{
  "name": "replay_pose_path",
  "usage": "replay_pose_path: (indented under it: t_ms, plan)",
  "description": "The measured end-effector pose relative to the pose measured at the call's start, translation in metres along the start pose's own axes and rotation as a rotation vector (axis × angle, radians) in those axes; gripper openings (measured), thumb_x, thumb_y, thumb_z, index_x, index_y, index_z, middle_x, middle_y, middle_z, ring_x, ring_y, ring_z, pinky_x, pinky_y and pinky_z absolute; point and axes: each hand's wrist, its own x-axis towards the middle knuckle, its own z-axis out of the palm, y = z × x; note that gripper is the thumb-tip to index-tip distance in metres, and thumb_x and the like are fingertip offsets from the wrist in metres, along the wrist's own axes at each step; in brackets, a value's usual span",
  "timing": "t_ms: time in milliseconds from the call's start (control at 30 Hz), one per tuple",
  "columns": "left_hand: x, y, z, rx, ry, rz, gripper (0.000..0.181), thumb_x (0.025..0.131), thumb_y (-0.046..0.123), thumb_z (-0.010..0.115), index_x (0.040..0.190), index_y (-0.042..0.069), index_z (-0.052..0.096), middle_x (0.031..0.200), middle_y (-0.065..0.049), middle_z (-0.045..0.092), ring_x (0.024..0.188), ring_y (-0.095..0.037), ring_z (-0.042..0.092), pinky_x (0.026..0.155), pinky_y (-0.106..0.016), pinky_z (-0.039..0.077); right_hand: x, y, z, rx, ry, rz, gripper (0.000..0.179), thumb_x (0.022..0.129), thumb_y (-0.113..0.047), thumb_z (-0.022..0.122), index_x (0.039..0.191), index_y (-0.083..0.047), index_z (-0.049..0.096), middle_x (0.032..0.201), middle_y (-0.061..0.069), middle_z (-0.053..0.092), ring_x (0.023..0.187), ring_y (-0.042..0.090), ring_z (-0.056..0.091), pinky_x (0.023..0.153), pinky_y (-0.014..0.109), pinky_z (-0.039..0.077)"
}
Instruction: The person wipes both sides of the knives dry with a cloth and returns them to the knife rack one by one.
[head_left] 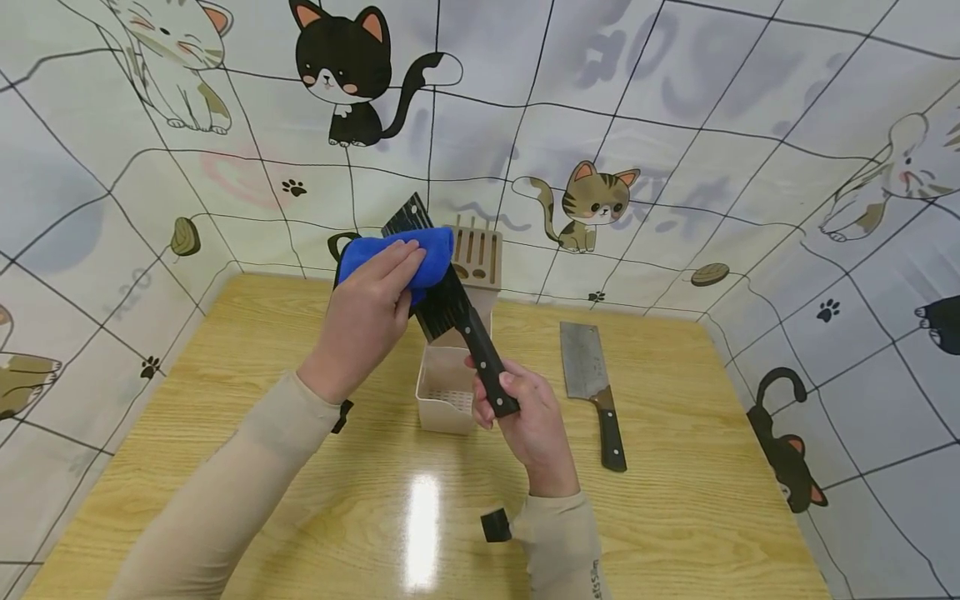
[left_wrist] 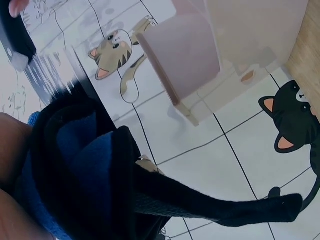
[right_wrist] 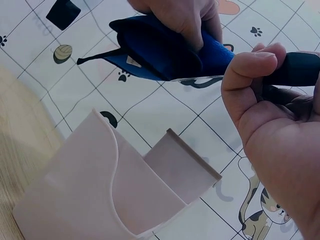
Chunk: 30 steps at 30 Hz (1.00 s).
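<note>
A broad-bladed knife (head_left: 486, 358) with a black riveted handle is held at a slant; its blade looks dark and streaked in the head view. My right hand (head_left: 528, 408) grips the handle, thumb laid along it. Across the middle of the blade lies a blue cloth (head_left: 437, 252) with dark edging, pinched in my left hand (head_left: 367, 312). Folds of the cloth (right_wrist: 155, 55) hang below the left hand in the right wrist view. The cloth and left fingers hide part of the blade.
A pale knife holder (head_left: 442, 414) with a slotted brown top (head_left: 483, 254) stands behind the hands. To the right, a cleaver (head_left: 585, 367) lies flat on the wooden table (head_left: 675, 500). A cat-print tiled backdrop (head_left: 487, 125) rises behind and beside the table.
</note>
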Motion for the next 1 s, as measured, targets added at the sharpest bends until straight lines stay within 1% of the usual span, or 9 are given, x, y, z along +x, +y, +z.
replay_pose_path:
  t_ms: [233, 433, 600, 700, 867, 1000]
  plan:
    - [-0.006, 0.013, 0.003, -0.007, -0.023, 0.070, 0.043, 0.090, -0.011, 0.071, 0.132, -0.005, 0.067, 0.136, -0.021, 0.066, 0.130, -0.037, 0.062, 0.112, -0.045, 0.049, 0.000, -0.001, 0.002, 0.035, 0.028, -0.002, 0.043, 0.103, -0.010, 0.031, 0.130, 0.018, 0.050, 0.084, 0.002, 0.056, 0.063, 0.009, 0.051, 0.058, 0.022, 0.042]
    - [-0.011, 0.024, 0.006, 0.003, -0.026, 0.138, 0.041, 0.089, -0.010, 0.073, 0.129, -0.004, 0.070, 0.133, -0.019, 0.069, 0.127, -0.035, 0.064, 0.109, -0.044, 0.052, 0.001, -0.001, 0.003, 0.039, 0.028, -0.019, 0.040, 0.105, -0.011, 0.030, 0.128, 0.012, 0.054, 0.084, 0.002, 0.056, 0.064, 0.010, 0.051, 0.057, 0.023, 0.043]
    - [-0.014, 0.030, 0.007, 0.018, -0.038, 0.169, 0.042, 0.087, -0.010, 0.074, 0.128, -0.004, 0.070, 0.132, -0.018, 0.069, 0.126, -0.035, 0.065, 0.108, -0.043, 0.052, 0.002, -0.001, 0.003, 0.036, 0.028, -0.032, 0.039, 0.107, -0.011, 0.030, 0.126, 0.009, 0.056, 0.085, 0.003, 0.056, 0.064, 0.011, 0.051, 0.057, 0.023, 0.044]
    - [-0.016, 0.033, 0.007, 0.022, -0.051, 0.185, 0.043, 0.087, -0.010, 0.074, 0.129, -0.004, 0.069, 0.133, -0.019, 0.069, 0.127, -0.035, 0.064, 0.108, -0.043, 0.052, 0.003, -0.001, 0.004, 0.036, 0.026, -0.043, 0.038, 0.107, -0.012, 0.030, 0.125, 0.005, 0.059, 0.086, 0.003, 0.057, 0.065, 0.011, 0.052, 0.057, 0.023, 0.045]
    - [-0.019, 0.036, 0.009, 0.016, -0.041, 0.219, 0.044, 0.086, -0.011, 0.075, 0.129, -0.004, 0.070, 0.132, -0.019, 0.069, 0.126, -0.035, 0.065, 0.109, -0.043, 0.051, 0.003, -0.001, 0.005, 0.037, 0.031, -0.047, 0.039, 0.109, -0.013, 0.030, 0.127, 0.008, 0.056, 0.088, 0.003, 0.059, 0.067, 0.011, 0.054, 0.058, 0.023, 0.046]
    - [-0.022, 0.040, 0.009, 0.023, -0.031, 0.258, 0.047, 0.084, -0.011, 0.078, 0.129, -0.004, 0.070, 0.132, -0.019, 0.069, 0.126, -0.035, 0.065, 0.110, -0.042, 0.051, 0.004, -0.003, 0.006, 0.023, 0.056, -0.035, 0.039, 0.109, -0.014, 0.030, 0.127, 0.011, 0.054, 0.090, 0.004, 0.059, 0.068, 0.011, 0.053, 0.058, 0.023, 0.048]
